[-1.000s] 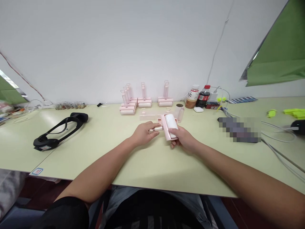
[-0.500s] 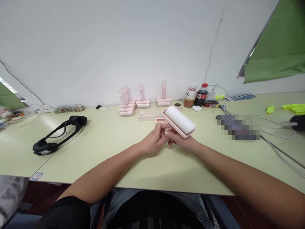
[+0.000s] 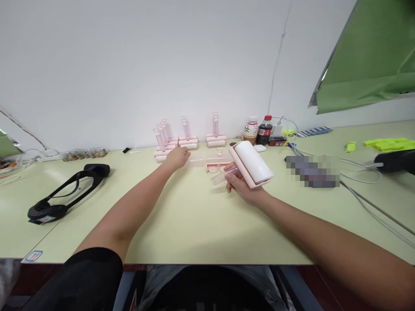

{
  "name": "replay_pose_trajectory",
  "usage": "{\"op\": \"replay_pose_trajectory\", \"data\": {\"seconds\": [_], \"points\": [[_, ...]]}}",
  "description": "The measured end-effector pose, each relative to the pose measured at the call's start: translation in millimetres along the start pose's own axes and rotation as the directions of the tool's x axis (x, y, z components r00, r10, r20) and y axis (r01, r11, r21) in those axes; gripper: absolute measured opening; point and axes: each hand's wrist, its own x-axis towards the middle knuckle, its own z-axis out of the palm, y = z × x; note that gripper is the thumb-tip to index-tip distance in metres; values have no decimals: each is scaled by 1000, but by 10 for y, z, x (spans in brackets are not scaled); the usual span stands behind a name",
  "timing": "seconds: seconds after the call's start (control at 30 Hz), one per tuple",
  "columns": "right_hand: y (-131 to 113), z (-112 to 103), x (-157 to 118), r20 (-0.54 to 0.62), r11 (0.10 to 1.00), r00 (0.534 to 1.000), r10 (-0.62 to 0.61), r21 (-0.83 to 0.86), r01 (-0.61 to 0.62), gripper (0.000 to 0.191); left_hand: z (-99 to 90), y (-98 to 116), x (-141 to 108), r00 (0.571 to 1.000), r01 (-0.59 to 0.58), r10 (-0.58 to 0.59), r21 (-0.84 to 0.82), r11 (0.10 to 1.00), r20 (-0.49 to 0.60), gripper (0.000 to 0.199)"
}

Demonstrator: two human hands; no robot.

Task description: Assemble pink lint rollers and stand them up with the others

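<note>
My right hand [image 3: 241, 183] is wrapped around the clear handle of a lint roller [image 3: 254, 163]. Its white roll sits in a pink holder, tilted above the table. My left hand [image 3: 177, 158] is stretched out at the back, beside a standing lint roller [image 3: 161, 153] and over the left end of a clear plastic cover [image 3: 196, 161]. Its fingers are drawn together, and what they grip, if anything, is hidden. Between my hands lies an open pink tray [image 3: 212, 167], partly behind the held roller's handle.
More pink lint rollers [image 3: 188, 142] stand upright along the wall, one farther right [image 3: 216, 140]. A white-capped bottle [image 3: 250, 129] and a cola bottle [image 3: 264, 131] are at the back. A black headset [image 3: 66, 203] lies left; cables [image 3: 359, 203] run across the right.
My left hand has left the handle and moved back and left to the standing rollers. My right hand still holds the lint roller, whose clear handle now shows. The view has shifted slightly.
</note>
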Motion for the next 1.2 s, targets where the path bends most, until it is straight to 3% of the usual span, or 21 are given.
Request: {"op": "replay_pose_trajectory", "data": {"seconds": [0.1,0.17,0.2,0.23,0.27,0.33,0.47,0.63,0.8,0.93,1.2], "points": [[-51,0,2,-69,1000,998,-6,7,7,34,31,101,-177,999,-2,-2,-76,997,-45,23],[-83,3,6,-116,999,993,-25,24,28,33,75,220,-413,1000,-18,12,-234,972,-27,25],[-93,7,8,-133,998,990,-37,38,42,32,104,282,-548,999,5,20,-496,868,45,22],[-98,11,10,-143,997,989,-49,56,58,31,136,341,-683,992,37,61,-715,698,112,20],[-99,17,12,-145,995,988,-59,77,71,30,168,394,-810,983,71,107,-847,527,149,21],[-94,30,13,-131,991,989,-66,110,80,29,226,477,-1013,966,142,169,-944,296,198,29],[-119,52,5,-97,990,994,-54,121,66,29,295,558,-1180,933,251,228,-957,147,280,39],[-210,63,-12,-26,996,1000,14,84,-11,32,344,583,-1196,921,244,275,-959,147,276,45],[-193,51,-9,14,986,998,67,149,-68,30,337,560,-1230,904,179,323,-935,305,279,42],[-183,29,-20,68,980,993,95,171,-106,22,292,529,-1267,845,137,425,-899,416,325,42],[-233,31,-87,158,966,981,112,213,-145,19,211,511,-1292,748,379,458,-875,300,481,43]]}}
